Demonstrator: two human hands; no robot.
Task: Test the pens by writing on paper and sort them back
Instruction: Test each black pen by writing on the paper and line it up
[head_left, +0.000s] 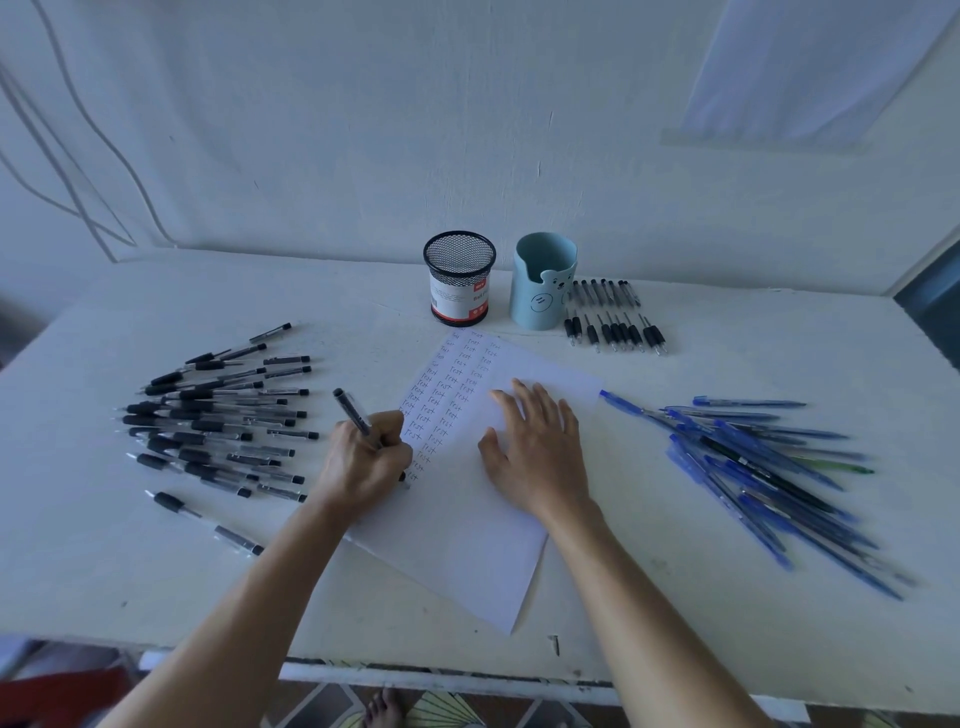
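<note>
A white sheet of paper (467, 540) lies slanted at the table's middle, its upper left filled with columns of the handwritten word "Test". My left hand (363, 457) grips a black pen (352, 412), tip down on the sheet's left edge. My right hand (535, 447) lies flat on the paper, fingers spread. Several black pens (218, 421) are heaped at the left. Several blue pens (763, 467) lie piled at the right. A row of black pens (613, 317) lies at the back beside the cups.
A black mesh pen cup (459, 278) and a light blue bear-face cup (544, 280) stand at the back centre. The white table (156, 587) ends at a front edge near me. Wall and cables are behind.
</note>
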